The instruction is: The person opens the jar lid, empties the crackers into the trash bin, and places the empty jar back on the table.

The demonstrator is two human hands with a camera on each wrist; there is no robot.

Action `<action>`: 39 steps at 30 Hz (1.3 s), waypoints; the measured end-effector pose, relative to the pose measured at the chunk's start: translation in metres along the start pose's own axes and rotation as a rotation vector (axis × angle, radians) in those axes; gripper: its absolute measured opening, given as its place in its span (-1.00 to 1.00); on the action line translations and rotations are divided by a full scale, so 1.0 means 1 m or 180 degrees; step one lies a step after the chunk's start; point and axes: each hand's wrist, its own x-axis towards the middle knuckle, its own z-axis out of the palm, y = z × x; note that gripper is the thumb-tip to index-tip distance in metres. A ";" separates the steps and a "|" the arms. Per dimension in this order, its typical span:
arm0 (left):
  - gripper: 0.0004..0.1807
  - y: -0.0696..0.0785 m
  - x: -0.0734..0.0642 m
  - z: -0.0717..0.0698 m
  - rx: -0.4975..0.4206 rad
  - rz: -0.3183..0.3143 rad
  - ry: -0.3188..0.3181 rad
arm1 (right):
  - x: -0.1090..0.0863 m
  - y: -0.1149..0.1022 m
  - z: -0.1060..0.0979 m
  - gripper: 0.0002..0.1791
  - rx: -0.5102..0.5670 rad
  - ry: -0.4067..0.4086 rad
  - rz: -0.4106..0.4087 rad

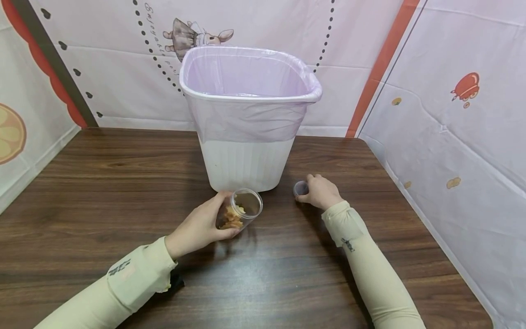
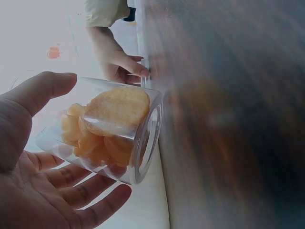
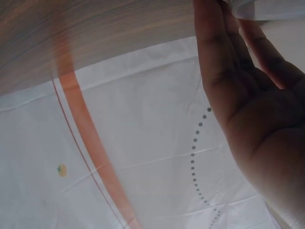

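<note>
My left hand (image 1: pixel 201 228) grips a clear plastic jar (image 1: pixel 249 218) round its side, thumb on one side and fingers on the other. The jar is tilted, its uncovered mouth facing up in the head view. Inside lie several golden chips (image 2: pixel 116 112), some with rippled edges, gathered toward the base. To the right, my right hand (image 1: pixel 323 192) holds a small round clear lid (image 1: pixel 301 188) by its edge, down at the tabletop. Only part of the lid (image 3: pixel 276 10) shows in the right wrist view, at the fingertips.
A white bin (image 1: pixel 246 160) with a lilac liner (image 1: pixel 250 121) folded over its rim stands behind the hands. The dark wood table (image 1: pixel 102 192) is bordered by printed white cloth (image 1: pixel 460 137) at the back and sides.
</note>
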 end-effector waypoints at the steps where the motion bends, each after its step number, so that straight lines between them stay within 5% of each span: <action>1: -0.23 0.000 0.000 0.000 0.0000 0.0000 0.0001 | 0.000 0.000 0.000 -0.29 -0.0011 -0.0021 0.0007; 39: -0.24 -0.019 0.002 -0.006 -0.0427 -0.0054 -0.0334 | -0.003 -0.004 -0.001 -0.25 -0.0158 -0.0148 0.0071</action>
